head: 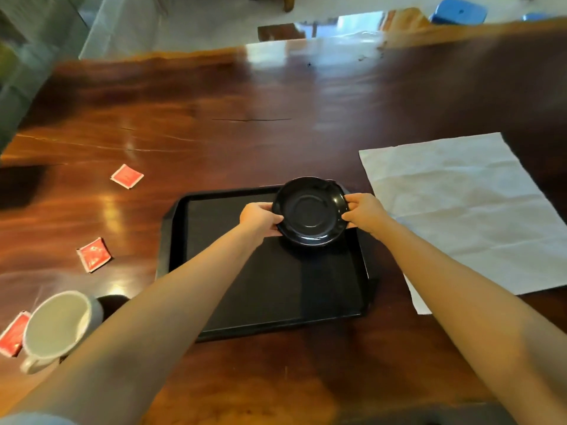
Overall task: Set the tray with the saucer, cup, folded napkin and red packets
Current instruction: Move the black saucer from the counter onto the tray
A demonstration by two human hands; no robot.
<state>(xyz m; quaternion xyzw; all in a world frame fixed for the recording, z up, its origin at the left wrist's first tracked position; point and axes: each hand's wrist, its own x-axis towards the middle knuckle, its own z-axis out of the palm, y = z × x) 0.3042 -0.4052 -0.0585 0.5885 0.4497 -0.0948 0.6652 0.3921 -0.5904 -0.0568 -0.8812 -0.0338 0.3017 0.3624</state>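
Observation:
A black saucer [310,211] is held over the far right corner of the black tray [175,240]. My left hand [260,217] grips its left rim and my right hand [365,213] grips its right rim. Whether it touches the tray I cannot tell. A white napkin [466,216] lies unfolded on the table right of the tray. A white cup [58,326] stands at the near left. Three red packets lie left of the tray: one far [126,176], one nearer [93,254], one [13,334] beside the cup at the frame's edge.
The dark polished wooden table [276,118] stretches far beyond the tray. A small dark object [112,302] sits just behind the cup, partly hidden by my left forearm. Blue seats [458,10] stand past the far edge.

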